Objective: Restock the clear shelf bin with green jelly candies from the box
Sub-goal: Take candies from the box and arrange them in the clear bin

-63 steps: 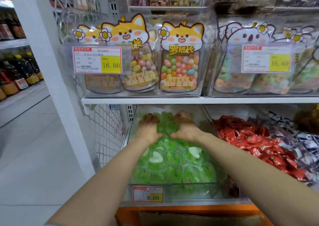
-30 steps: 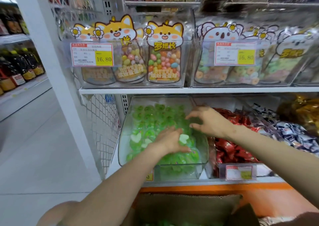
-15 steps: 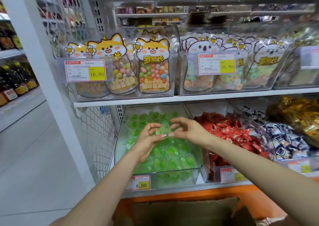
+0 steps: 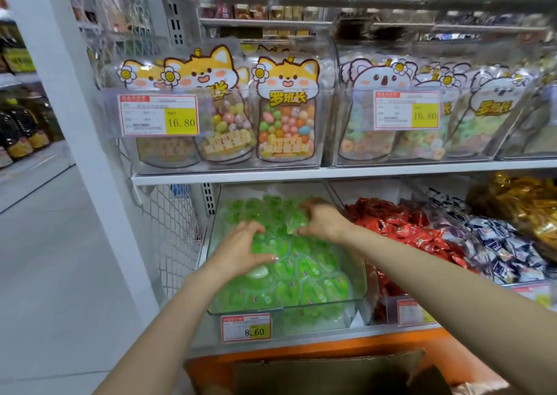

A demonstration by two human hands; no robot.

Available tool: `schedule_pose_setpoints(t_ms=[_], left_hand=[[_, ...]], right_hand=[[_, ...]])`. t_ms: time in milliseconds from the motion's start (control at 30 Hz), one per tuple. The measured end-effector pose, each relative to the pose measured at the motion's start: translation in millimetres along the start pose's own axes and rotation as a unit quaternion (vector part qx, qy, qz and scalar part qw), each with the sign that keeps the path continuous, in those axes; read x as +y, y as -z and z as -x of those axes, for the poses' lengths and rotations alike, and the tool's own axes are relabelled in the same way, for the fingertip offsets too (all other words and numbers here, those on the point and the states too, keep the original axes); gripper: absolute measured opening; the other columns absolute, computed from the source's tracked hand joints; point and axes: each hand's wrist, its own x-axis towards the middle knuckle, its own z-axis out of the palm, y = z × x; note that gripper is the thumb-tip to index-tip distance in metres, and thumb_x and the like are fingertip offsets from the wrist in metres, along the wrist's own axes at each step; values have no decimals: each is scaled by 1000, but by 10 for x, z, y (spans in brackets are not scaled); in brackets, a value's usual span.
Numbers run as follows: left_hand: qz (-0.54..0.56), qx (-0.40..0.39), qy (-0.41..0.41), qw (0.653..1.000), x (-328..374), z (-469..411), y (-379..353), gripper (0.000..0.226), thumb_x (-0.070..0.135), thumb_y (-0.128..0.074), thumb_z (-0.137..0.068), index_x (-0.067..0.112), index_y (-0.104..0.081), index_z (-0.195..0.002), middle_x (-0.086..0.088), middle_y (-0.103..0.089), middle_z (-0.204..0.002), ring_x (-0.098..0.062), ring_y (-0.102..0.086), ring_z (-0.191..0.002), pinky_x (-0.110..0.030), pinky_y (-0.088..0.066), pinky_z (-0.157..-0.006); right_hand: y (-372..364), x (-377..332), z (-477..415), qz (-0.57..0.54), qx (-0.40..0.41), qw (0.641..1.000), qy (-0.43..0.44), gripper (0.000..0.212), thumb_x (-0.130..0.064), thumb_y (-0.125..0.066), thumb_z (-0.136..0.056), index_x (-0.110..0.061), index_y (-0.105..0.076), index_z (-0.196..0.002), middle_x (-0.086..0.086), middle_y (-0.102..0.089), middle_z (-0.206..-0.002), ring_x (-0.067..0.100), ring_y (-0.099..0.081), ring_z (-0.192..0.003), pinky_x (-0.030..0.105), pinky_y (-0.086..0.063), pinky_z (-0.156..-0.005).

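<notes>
Left grip [image 4: 241, 251], right grip [image 4: 324, 219] on jellies [image 4: 301, 277], box [image 4: 316, 373] cropped

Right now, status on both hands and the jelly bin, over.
Left hand open, resting on green jelly candies. Right hand arched over the pile's back, grip unclear. Clear bin nearly full. Nothing blocking.

Bright, even light; blurred, warped edges

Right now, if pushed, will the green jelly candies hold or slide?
Probably slide: the green jelly candies are loose, glossy cups piled to the front rim of the clear bin, so some could spill. Each looks small, likely light.
</notes>
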Motion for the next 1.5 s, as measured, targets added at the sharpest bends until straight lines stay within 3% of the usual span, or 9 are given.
schedule_pose_setpoints(t_ms=[133,500,667,767,833,967,1133,1333,1500], left_hand=[[-149,-111,-7,983,-83,108,-26,74,54,-66,-76,18,-41,-135,-2,-37,-144,-19,-31,-133,-29,-30,-105],[-189,-44,-64,979,-126,102,-69,53,46,-70,-76,20,-55,-120,0,-57,-121,-18,-44,-115,-26,-33,-93],[-85,38,-82,992,-1,119,-9,49,47,-71,-73,25,-59,-115,9,-54,-109,-12,-42,-108,-24,-33,-88],[150,45,-14,988,47,131,14,36,33,-74,-75,17,-62,-105,8,-52,-90,-8,-51,-86,-21,-42,-76],[390,-2,65,919,110,156,44,22,23,-67,-84,9,-60,-100,-1,-60,-90,-8,-58,-76,-17,-51,-67],[692,-92,199,688,157,140,6,22,27,-52,-92,6,-52,-96,-17,-62,-87,-20,-63,-74,-24,-57,-59],[707,-158,262,638,228,115,-170,49,48,-29,-97,8,-51,-80,-3,-50,-51,-8,-42,-39,-14,-33,-37],[651,-194,252,690,399,141,-239,44,48,-30,-96,11,-47,-81,-4,-49,-63,-7,-41,-35,-14,-29,-37],[538,-202,267,773,489,163,-257,44,58,-26,-95,17,-38,-84,2,-36,-47,-4,-28,-32,-12,-20,-35]], right_hand=[[-145,18,-198,53,-32,998,-26,71,-33,-67,-84,-9,-35,-142,13,-32,-148,25,-30,-136,22,-23,-106],[-210,134,-236,19,16,1000,-1,54,-17,-72,-80,-8,-53,-130,14,-53,-133,26,-48,-122,21,-32,-96],[-234,117,-248,2,21,1000,-14,54,-19,-74,-78,-8,-55,-128,14,-53,-131,26,-49,-120,20,-33,-93],[-170,96,-189,28,0,1000,-4,58,-20,-71,-81,-10,-49,-133,15,-44,-136,27,-41,-127,21,-30,-98],[-55,74,-104,45,7,999,23,55,-17,-67,-84,-11,-47,-135,17,-42,-135,28,-39,-128,21,-28,-102],[203,29,189,-43,40,996,66,47,-9,-68,-82,-11,-56,-127,7,-55,-124,15,-58,-103,8,-36,-85],[282,-41,619,-177,-10,980,91,49,3,-69,-78,-22,-57,-118,0,-59,-102,11,-58,-78,6,-41,-76],[156,-81,848,-96,-3,989,113,73,-34,-80,-71,-22,-47,-135,-2,-54,-111,12,-53,-98,19,-40,-89],[121,-36,962,-60,-28,978,197,79,-32,-82,-68,-26,-43,-137,-3,-46,-117,3,-47,-99,10,-38,-88]])
